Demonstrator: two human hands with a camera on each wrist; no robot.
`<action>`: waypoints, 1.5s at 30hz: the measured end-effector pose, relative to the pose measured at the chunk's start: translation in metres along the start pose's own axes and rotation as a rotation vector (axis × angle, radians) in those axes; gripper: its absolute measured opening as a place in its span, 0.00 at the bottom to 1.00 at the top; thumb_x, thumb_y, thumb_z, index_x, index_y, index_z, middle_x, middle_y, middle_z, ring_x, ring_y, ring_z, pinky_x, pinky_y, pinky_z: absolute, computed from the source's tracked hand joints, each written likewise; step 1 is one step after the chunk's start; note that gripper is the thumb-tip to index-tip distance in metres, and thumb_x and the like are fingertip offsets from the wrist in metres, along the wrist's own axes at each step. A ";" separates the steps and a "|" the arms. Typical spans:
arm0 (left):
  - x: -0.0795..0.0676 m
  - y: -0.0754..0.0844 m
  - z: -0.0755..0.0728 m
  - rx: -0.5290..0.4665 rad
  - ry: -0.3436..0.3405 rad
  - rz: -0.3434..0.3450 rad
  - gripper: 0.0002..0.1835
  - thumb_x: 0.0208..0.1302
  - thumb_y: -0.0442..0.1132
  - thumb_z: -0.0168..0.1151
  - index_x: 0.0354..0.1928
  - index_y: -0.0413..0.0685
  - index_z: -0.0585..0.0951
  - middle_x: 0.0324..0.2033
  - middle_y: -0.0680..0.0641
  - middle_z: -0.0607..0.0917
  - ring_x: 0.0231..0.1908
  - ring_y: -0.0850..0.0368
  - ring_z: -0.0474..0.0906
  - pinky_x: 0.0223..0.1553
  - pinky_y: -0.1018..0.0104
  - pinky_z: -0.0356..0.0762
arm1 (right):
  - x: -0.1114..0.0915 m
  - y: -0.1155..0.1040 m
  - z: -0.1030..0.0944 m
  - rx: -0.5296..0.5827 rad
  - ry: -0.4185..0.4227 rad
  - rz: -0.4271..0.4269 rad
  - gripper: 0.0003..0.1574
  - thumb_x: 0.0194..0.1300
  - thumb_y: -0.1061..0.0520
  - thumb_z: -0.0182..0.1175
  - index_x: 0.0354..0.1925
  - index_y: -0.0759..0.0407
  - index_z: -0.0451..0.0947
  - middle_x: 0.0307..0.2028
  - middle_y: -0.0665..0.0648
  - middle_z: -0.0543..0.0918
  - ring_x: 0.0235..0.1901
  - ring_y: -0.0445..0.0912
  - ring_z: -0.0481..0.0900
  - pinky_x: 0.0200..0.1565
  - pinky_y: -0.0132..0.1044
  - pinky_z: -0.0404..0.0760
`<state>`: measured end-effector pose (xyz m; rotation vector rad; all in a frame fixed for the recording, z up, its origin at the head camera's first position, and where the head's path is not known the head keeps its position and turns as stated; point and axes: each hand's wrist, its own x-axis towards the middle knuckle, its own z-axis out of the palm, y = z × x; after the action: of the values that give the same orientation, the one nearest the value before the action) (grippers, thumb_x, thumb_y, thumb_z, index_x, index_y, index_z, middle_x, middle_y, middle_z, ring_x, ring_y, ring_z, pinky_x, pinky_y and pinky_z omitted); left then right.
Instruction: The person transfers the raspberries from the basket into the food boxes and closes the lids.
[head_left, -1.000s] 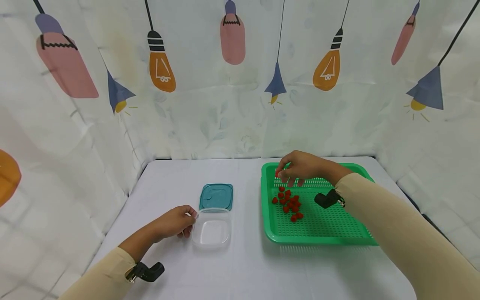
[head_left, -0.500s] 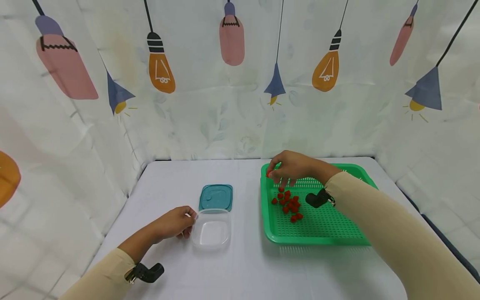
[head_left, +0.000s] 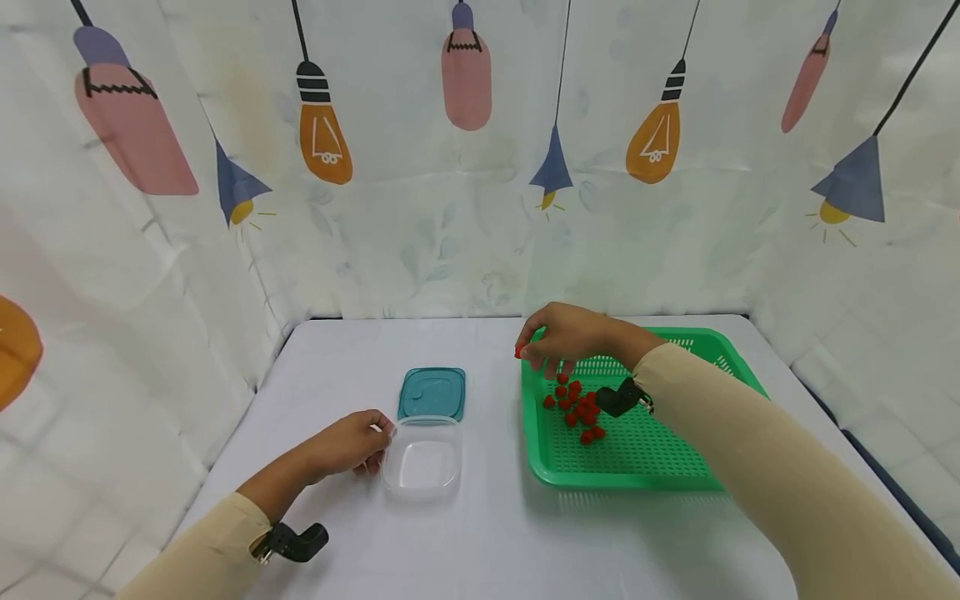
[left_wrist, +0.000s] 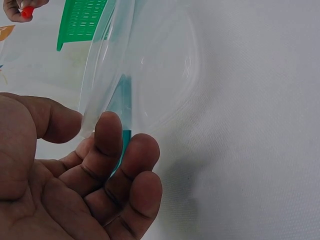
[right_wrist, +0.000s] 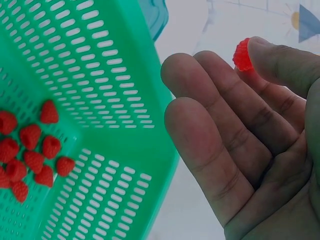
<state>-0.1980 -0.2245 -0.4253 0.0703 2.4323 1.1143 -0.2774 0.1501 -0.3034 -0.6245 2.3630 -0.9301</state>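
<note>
My right hand point(head_left: 562, 337) pinches a red raspberry point(right_wrist: 243, 55) between thumb and index finger, above the back left corner of the green basket point(head_left: 637, 481). Several more raspberries point(right_wrist: 34, 161) lie in a loose cluster on the basket's floor. On the left, my left hand point(head_left: 348, 447) pinches the rim of a clear plastic container point(head_left: 422, 467) with thumb and index finger; its other fingers curl loosely beside the wall. The container stands upright and uncovered on the table. Just behind it lies a teal lid point(head_left: 432, 392), partly seen through the container's rim.
A white cloth covers the table point(head_left: 480, 542). Behind and at both sides hangs a pale curtain point(head_left: 420, 242) printed with lamps and bulbs. The basket's raised rim stands between the raspberry cluster and the clear container.
My right hand has moved left with the raspberry, from over the basket to its back left rim. The left hand and the container have stayed in place.
</note>
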 end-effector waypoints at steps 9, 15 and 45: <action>-0.002 0.001 0.000 -0.016 -0.002 0.012 0.10 0.73 0.36 0.56 0.51 0.38 0.75 0.29 0.43 0.80 0.30 0.49 0.78 0.33 0.56 0.78 | 0.009 -0.014 0.010 0.001 -0.014 0.008 0.10 0.73 0.53 0.64 0.48 0.54 0.84 0.38 0.59 0.89 0.34 0.54 0.89 0.39 0.53 0.86; -0.002 0.000 0.000 -0.027 -0.003 0.012 0.11 0.72 0.36 0.56 0.51 0.38 0.76 0.29 0.43 0.80 0.31 0.49 0.78 0.33 0.56 0.77 | 0.017 -0.017 0.017 0.000 -0.025 0.002 0.09 0.73 0.53 0.64 0.48 0.53 0.84 0.38 0.59 0.89 0.32 0.53 0.89 0.36 0.48 0.86; -0.004 -0.001 -0.001 -0.026 -0.001 0.027 0.10 0.72 0.36 0.56 0.51 0.38 0.75 0.28 0.43 0.80 0.30 0.49 0.77 0.33 0.56 0.77 | 0.040 -0.047 0.060 -0.012 -0.104 -0.049 0.06 0.72 0.53 0.65 0.45 0.51 0.85 0.36 0.57 0.89 0.32 0.50 0.89 0.34 0.45 0.86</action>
<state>-0.1943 -0.2264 -0.4238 0.0957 2.4219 1.1567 -0.2606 0.0670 -0.3197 -0.7214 2.2722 -0.8830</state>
